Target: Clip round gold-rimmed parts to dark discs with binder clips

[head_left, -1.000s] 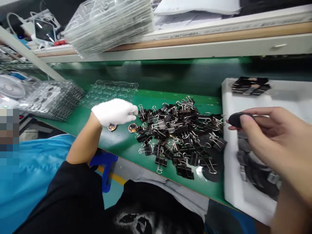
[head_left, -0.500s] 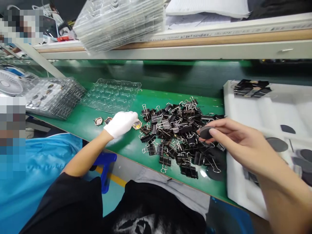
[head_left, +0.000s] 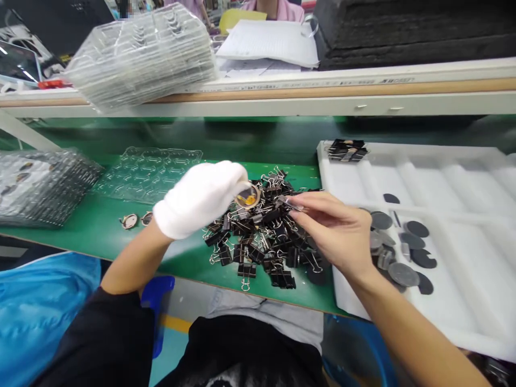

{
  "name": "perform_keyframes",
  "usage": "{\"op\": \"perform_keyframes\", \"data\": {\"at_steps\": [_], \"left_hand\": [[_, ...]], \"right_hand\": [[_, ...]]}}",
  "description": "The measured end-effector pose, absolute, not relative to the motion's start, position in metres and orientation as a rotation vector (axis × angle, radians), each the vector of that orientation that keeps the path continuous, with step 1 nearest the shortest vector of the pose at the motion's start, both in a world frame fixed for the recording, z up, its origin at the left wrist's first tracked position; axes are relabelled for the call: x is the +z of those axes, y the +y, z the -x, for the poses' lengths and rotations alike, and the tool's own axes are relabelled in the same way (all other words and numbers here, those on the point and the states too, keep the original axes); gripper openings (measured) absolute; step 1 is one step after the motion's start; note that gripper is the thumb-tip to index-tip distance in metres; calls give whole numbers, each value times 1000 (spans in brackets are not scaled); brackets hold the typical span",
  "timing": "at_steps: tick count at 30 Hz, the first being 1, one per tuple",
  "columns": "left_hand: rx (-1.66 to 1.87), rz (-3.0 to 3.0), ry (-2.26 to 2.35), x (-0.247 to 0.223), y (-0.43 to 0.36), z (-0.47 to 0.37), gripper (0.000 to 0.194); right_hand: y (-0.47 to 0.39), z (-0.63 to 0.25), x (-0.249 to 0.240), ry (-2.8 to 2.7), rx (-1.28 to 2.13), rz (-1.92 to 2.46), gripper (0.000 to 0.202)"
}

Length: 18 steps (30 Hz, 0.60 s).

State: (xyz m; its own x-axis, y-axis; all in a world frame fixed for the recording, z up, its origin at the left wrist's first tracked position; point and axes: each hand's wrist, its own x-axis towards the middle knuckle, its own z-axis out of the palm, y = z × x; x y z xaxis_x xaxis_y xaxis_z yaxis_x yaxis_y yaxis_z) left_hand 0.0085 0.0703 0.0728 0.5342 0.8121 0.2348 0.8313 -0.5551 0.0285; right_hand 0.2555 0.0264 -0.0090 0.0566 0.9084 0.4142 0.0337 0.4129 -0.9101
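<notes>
My left hand (head_left: 201, 199), in a white glove, is closed on the edge of a round, gold-rimmed part (head_left: 248, 198) like a watch case, with yellow bits inside. It is held up over a heap of black binder clips (head_left: 266, 231). Bare-skinned, my right hand (head_left: 334, 226) pinches a thin grey piece (head_left: 292, 204) between thumb and fingers. That piece is tilted nearly edge-on, so its full shape is hidden. A small gap separates the two held things. Similar round parts (head_left: 129, 221) lie on the green bench left of the glove.
A white compartment tray (head_left: 455, 269) on the right holds dark discs (head_left: 417, 229) and stacked binder clips (head_left: 347, 150). Clear plastic trays (head_left: 149, 169) lie at the left, one stack (head_left: 44, 185) beside them. Overhead runs a shelf (head_left: 258, 105) with more trays and papers.
My left hand has lifted the round part off the bench, toward my right hand. My right hand has come in from the tray side; its piece has turned edge-on. The view has swung right.
</notes>
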Motion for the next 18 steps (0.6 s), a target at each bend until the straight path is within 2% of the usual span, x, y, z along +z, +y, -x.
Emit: {"op": "perform_keyframes", "data": {"at_steps": [3,8,14,16,18], "left_hand": [[-670,2802,-1418,72,74,-52,29],[-1187,2887,-1473,54,89,-92,18],[-1571,3038,-1543,40,92,-101,22],[-1615,3147,-1426,34,90,-101,29],[-1487,3249,-1243,29,89,-99,36]], "right_hand": [[26,-255,-9,-1274,719,907,23],[36,-261,-17,-1157,889,886,23],[46,-269,-20,-1123,839,934,11],[48,-271,-20,-1085,851,928,27],[50,-274,-21,-1091,930,946,42]]}}
